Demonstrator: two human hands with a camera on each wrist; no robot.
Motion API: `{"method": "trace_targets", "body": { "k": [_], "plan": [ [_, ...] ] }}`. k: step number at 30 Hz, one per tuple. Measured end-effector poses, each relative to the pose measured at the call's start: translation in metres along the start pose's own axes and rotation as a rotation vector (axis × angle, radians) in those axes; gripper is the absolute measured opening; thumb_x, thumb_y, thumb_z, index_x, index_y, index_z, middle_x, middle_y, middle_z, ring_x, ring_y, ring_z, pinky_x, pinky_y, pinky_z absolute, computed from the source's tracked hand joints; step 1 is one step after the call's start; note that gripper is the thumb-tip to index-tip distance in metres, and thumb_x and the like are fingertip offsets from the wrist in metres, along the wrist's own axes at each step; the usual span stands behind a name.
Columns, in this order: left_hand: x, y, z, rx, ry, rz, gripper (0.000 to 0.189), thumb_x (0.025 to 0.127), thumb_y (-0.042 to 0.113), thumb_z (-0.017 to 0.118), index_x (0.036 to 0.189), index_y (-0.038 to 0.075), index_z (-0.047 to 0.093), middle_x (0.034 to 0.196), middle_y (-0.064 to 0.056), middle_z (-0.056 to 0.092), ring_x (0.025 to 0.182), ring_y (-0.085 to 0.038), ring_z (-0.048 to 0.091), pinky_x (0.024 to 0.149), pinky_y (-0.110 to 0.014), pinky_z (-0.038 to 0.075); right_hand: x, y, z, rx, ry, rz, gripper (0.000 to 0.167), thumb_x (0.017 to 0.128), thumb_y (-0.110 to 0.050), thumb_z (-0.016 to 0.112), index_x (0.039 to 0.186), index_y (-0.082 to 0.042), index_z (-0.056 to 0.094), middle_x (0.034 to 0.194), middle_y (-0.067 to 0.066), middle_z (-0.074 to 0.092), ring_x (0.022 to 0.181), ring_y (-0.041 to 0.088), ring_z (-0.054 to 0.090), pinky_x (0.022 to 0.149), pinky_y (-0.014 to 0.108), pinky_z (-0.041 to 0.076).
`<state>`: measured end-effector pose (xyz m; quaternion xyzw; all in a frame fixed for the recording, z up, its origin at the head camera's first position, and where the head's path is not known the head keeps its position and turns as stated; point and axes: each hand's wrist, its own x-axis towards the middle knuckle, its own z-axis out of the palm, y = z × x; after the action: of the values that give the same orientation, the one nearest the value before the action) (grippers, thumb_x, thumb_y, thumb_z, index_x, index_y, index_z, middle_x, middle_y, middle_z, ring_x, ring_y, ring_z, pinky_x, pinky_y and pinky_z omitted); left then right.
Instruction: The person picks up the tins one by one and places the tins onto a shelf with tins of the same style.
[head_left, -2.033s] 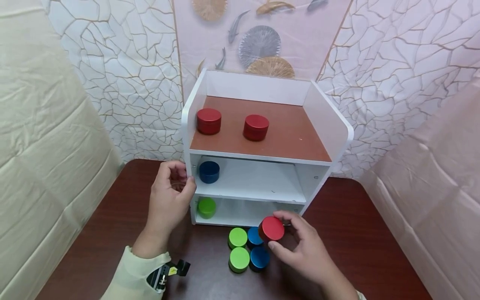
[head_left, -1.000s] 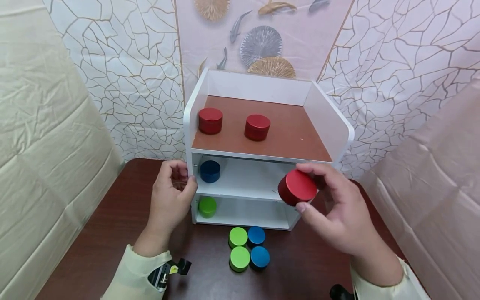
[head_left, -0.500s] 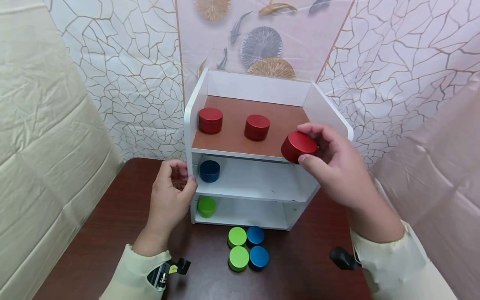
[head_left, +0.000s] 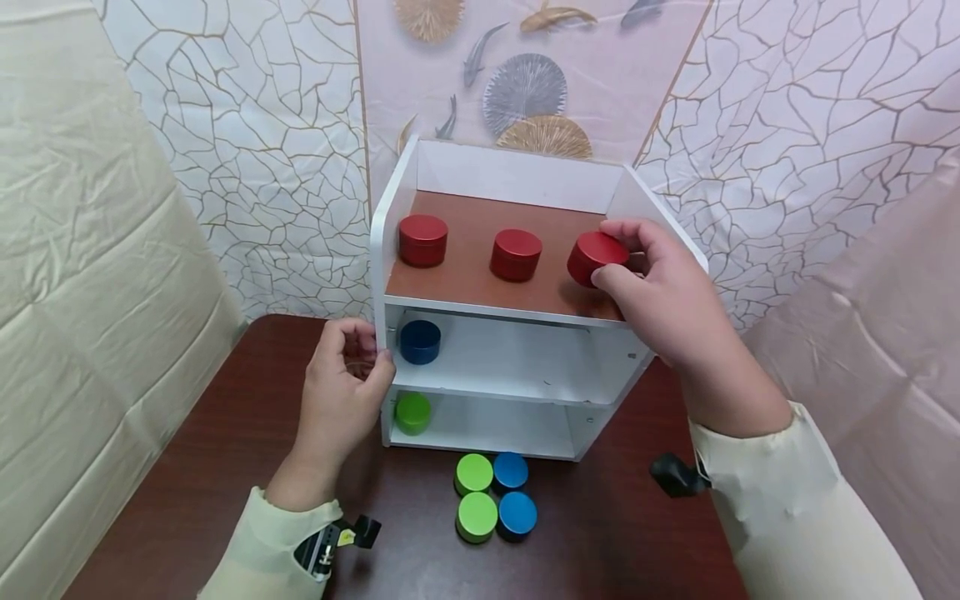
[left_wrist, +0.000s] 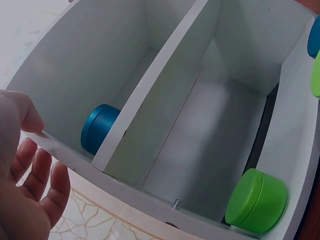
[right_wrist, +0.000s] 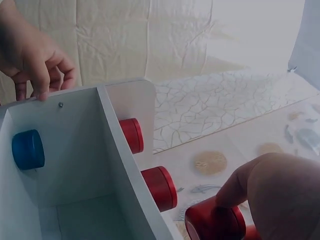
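Note:
My right hand pinches a round red tin between thumb and fingers at the right part of the white shelf unit's brown top board. The tin tilts slightly, with a shadow beneath it. To its left stand two more red tins, one in the middle and one by the left side panel. My left hand holds the front edge of the unit's left side panel, thumb on the edge and curled fingers outside it, as the left wrist view shows.
A blue tin stands at the left of the middle shelf. Below it, a green tin is on the bottom shelf. Two green tins and two blue tins are grouped on the dark table before the unit. Cloth hangs around the sides.
My right hand has lifted the red tin from beside the group on the table, up past the shelves to the right of the top board. The left hand keeps its place.

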<state>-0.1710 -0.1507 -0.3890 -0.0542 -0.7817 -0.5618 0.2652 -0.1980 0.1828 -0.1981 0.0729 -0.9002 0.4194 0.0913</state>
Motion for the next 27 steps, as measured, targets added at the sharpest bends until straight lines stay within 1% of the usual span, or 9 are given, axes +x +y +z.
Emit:
{"method": "trace_targets", "body": {
  "k": [6,9,13,19,21,23,27],
  "plan": [
    [0.000,0.001,0.000,0.004,0.005,0.002,0.032,0.104,0.009,0.072,0.132,0.012,0.057,0.113,-0.006,0.062,0.098,-0.019,0.062,0.081,-0.018,0.056,0.015,-0.002,0.004,-0.011,-0.008,0.031,0.058,0.107,-0.029,0.062,0.163,-0.020,0.052,0.155,0.009,0.059,0.138,0.031,0.059,0.106,0.041,0.056],
    [0.001,0.001,0.000,0.002,0.006,0.002,0.032,0.104,0.009,0.073,0.131,0.012,0.057,0.113,-0.006,0.062,0.098,-0.018,0.062,0.080,-0.018,0.056,0.018,-0.003,0.006,-0.035,-0.001,0.045,0.059,0.108,-0.029,0.060,0.165,-0.018,0.049,0.157,0.011,0.058,0.140,0.032,0.057,0.110,0.046,0.056],
    [0.001,0.001,0.000,0.002,0.004,0.003,0.032,0.104,0.010,0.073,0.131,0.013,0.057,0.113,-0.006,0.061,0.098,-0.018,0.062,0.081,-0.018,0.056,0.020,-0.003,0.007,-0.077,-0.007,0.063,0.060,0.109,-0.026,0.057,0.166,-0.015,0.044,0.159,0.013,0.056,0.141,0.033,0.054,0.110,0.049,0.058],
    [0.000,0.001,0.001,0.002,0.004,0.004,0.032,0.104,0.010,0.073,0.131,0.013,0.057,0.113,-0.006,0.061,0.099,-0.019,0.062,0.082,-0.017,0.056,0.021,-0.003,0.008,-0.104,-0.055,0.100,0.062,0.109,-0.025,0.055,0.168,-0.015,0.040,0.158,0.015,0.054,0.138,0.035,0.053,0.101,0.043,0.061],
    [0.000,0.001,0.001,0.004,0.006,0.003,0.032,0.104,0.010,0.073,0.131,0.013,0.057,0.113,-0.006,0.061,0.099,-0.019,0.062,0.082,-0.017,0.056,0.022,-0.003,0.008,-0.111,-0.070,0.106,0.062,0.109,-0.025,0.054,0.169,-0.016,0.039,0.159,0.015,0.053,0.138,0.036,0.053,0.099,0.042,0.061],
    [0.000,0.001,0.001,0.008,0.007,0.002,0.032,0.104,0.010,0.073,0.132,0.013,0.057,0.113,-0.006,0.061,0.099,-0.019,0.062,0.082,-0.017,0.056,0.023,-0.002,0.009,-0.121,-0.079,0.103,0.063,0.109,-0.024,0.053,0.170,-0.014,0.038,0.160,0.016,0.052,0.139,0.036,0.052,0.101,0.043,0.061],
    [-0.001,0.001,0.001,0.017,0.014,-0.001,0.032,0.103,0.008,0.073,0.131,0.012,0.057,0.113,-0.006,0.061,0.098,-0.018,0.062,0.081,-0.018,0.056,0.024,-0.001,0.010,-0.151,-0.096,0.094,0.066,0.109,-0.024,0.053,0.172,-0.012,0.034,0.162,0.018,0.050,0.142,0.038,0.050,0.106,0.050,0.060]
  ]
}}
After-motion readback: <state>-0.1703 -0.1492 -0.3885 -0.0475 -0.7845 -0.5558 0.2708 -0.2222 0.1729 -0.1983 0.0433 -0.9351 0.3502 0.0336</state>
